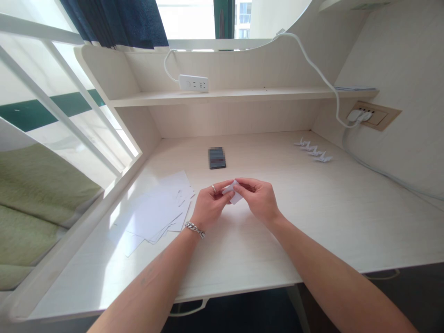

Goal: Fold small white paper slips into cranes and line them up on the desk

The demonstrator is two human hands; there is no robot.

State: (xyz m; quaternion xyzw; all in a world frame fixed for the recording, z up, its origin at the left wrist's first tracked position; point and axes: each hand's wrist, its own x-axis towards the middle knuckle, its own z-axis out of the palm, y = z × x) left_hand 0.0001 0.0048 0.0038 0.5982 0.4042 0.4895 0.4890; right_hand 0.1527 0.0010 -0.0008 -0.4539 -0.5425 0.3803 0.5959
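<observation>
White paper, a small folded piece (234, 193), is shown pinched between the fingertips of both hands just above the desk (312, 217), at centre frame. The left hand (210, 206) (ring on one finger, chain bracelet at the wrist) is closed on the piece's left edge, thumb and forefinger drawn narrow; the right hand (257, 198) is closed on its upper right part, fingers curled over it. The piece is thus held at both ends, approx. midway between the two hands, w/ neither hand clearly nearer. Its long axis appears to run from upper left to lower right, the lower corner pointing down toward the desk between the thumbs; the exact fold state is hidden by the fingers and cannot be told.

Outward from the grip: to the left, near the left hand but apart from it, a loose fan of white sheets (156, 215) is laid flat on the desk. Beyond the hands, well apart, a dark phone (217, 158) lies flat. At far right, toward the back of the desk, a short row of small folded paper figures (314, 151) is set out (shape too small to tell for certain). A power strip (193, 83) rests on the shelf above, and a wall socket (373, 114) w/ a white plug and cable is seen at right.
</observation>
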